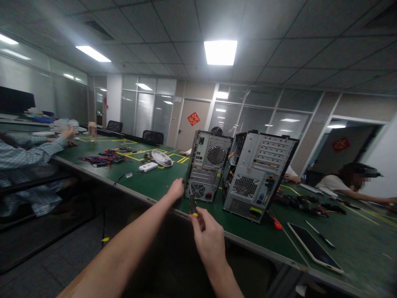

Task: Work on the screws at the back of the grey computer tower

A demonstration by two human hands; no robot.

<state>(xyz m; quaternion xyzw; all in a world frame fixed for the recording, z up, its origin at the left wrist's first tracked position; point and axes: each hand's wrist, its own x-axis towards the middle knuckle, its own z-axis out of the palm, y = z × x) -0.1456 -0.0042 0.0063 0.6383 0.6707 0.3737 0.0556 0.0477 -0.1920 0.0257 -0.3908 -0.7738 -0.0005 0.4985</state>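
Two desktop computer cases stand upright on a long green table (149,188), rear panels towards me. My left hand (176,189) is closed against the lower left corner of the nearer grey case (208,165). My right hand (207,231) is pinched shut on a screwdriver (193,205) with a black and yellow handle, held in front of the table edge just below that case. The second case (259,180) stands to the right with its side open and cables showing.
A red-handled screwdriver (275,222), a tablet (314,248) and a pen (321,235) lie right of the cases. A small white fan (161,158), a white power strip (148,167) and coloured cables (101,159) lie further left. Other people sit at the left and the far right.
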